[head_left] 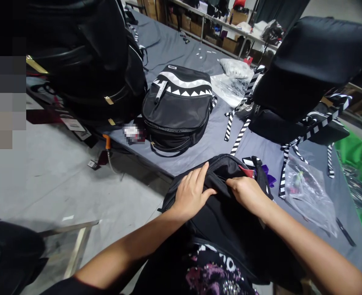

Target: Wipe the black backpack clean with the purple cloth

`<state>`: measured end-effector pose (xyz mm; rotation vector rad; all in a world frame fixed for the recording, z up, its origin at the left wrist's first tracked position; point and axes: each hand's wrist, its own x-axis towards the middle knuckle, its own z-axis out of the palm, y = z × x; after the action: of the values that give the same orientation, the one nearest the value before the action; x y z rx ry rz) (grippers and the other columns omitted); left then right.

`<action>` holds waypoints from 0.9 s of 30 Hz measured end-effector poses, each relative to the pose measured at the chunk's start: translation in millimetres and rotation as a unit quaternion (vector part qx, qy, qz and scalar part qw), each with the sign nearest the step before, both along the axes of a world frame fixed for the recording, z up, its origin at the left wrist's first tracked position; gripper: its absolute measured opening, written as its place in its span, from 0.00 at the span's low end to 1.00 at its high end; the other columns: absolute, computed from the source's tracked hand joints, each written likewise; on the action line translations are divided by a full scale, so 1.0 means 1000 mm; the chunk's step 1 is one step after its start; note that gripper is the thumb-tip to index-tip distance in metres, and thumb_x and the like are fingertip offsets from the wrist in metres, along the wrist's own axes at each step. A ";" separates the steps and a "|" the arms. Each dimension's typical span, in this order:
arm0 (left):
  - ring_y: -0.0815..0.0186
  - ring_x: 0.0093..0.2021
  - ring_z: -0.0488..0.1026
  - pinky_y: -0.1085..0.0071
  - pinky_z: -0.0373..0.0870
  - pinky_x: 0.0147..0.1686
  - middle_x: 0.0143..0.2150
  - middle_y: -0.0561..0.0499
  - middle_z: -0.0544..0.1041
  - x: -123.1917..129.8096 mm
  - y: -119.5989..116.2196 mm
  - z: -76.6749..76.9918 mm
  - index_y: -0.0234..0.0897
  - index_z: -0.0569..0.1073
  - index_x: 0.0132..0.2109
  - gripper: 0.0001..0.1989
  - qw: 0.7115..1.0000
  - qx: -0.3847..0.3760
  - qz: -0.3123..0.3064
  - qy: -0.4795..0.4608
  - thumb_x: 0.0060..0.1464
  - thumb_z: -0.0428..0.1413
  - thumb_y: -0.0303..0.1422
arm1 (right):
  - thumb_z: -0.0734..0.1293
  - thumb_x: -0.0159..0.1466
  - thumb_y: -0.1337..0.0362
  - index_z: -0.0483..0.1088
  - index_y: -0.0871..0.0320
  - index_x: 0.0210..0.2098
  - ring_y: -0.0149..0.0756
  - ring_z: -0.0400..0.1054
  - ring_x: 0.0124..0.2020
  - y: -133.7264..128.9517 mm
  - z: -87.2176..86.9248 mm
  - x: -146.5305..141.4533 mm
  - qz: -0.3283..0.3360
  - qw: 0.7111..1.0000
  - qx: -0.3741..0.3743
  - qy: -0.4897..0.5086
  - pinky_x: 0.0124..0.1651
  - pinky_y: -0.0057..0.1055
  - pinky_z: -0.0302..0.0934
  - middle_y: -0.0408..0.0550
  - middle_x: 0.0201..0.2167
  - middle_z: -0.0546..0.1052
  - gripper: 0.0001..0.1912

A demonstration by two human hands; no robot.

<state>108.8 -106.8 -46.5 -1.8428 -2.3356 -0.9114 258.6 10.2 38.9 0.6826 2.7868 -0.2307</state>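
A black backpack (224,217) lies against my body at the table's edge, its upper part partly unzipped into dark folds. My left hand (191,190) rests on its upper left side, fingers stretched flat and thumb apart. On the right of the opening, my right hand (250,194) is closed in a pinch on the bag's edge; whether a zip pull is between the fingers is hidden. A small red patch (246,171) shows beside that hand. Farther along the table sits another black backpack (176,108) with a white zigzag teeth pattern and a tag.
Stacked black bags (91,61) rise at the left. More black bags (310,73) with striped straps stand on the right of the grey-covered table (165,37). A clear plastic bag (310,192) and a dark slim tool (346,232) lie nearby. A wooden frame (76,246) stands lower left.
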 end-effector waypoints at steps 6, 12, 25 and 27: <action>0.54 0.52 0.71 0.62 0.69 0.49 0.55 0.41 0.71 -0.001 -0.001 0.000 0.35 0.49 0.67 0.44 1.000 -0.007 -0.006 0.001 0.51 0.61 0.44 | 0.61 0.64 0.74 0.69 0.59 0.33 0.32 0.67 0.25 -0.005 0.001 -0.003 0.022 0.989 0.144 -0.001 0.24 0.32 0.39 0.47 0.29 0.75 0.08; 0.53 0.53 0.70 0.60 0.69 0.49 0.55 0.40 0.70 -0.001 -0.002 -0.003 0.35 0.47 0.68 0.45 1.000 -0.012 -0.010 0.003 0.52 0.61 0.41 | 0.60 0.67 0.69 0.67 0.61 0.37 0.29 0.67 0.26 0.010 -0.014 -0.028 0.072 0.989 0.095 0.090 0.25 0.30 0.43 0.44 0.29 0.75 0.04; 0.54 0.55 0.70 0.60 0.71 0.50 0.58 0.40 0.70 -0.007 -0.001 -0.009 0.36 0.48 0.68 0.41 1.000 0.005 -0.017 0.011 0.54 0.59 0.42 | 0.60 0.69 0.65 0.67 0.59 0.38 0.40 0.66 0.39 0.011 -0.001 -0.015 0.228 0.944 0.218 0.093 0.37 0.35 0.58 0.51 0.39 0.71 0.06; 0.53 0.54 0.71 0.60 0.71 0.49 0.58 0.38 0.70 -0.010 0.001 -0.007 0.35 0.50 0.67 0.40 1.000 -0.005 -0.005 -0.002 0.55 0.57 0.46 | 0.61 0.68 0.65 0.68 0.59 0.37 0.46 0.63 0.52 0.017 0.003 0.015 0.244 0.936 0.244 0.075 0.49 0.42 0.59 0.55 0.47 0.70 0.06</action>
<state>99.1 -105.4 -53.1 -1.8596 -2.3394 -0.9059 273.7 26.8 41.4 0.0379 3.0684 0.5428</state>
